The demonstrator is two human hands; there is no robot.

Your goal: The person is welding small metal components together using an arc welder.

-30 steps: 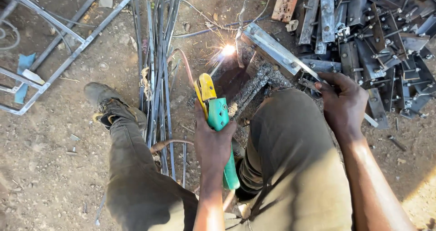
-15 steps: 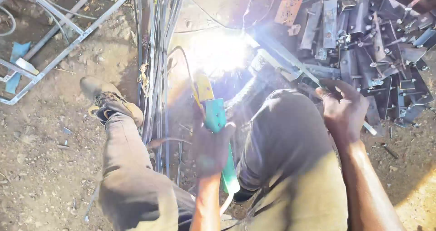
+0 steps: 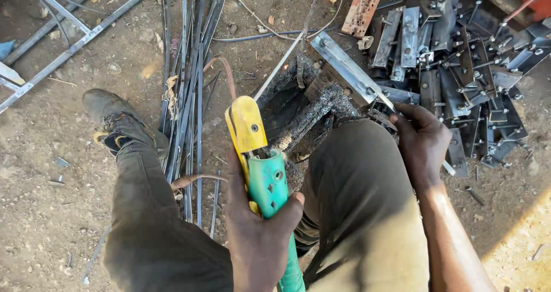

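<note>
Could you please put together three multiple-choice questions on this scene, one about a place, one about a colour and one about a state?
1. Where does the pile of metal brackets lie?
A. upper right on the ground
B. lower left by the boot
C. on the person's lap

2. What colours are the welding tool?
A. red and black
B. yellow and green
C. blue and white

3. What is the left hand doing?
A. lying open on the ground
B. resting on the boot
C. gripping the tool's handle

Answers: 1 A, the brackets are heaped at the top right. 2 B, its head is yellow and its handle green. 3 C, its fingers wrap the green handle, while the right hand holds a metal bar.
</note>
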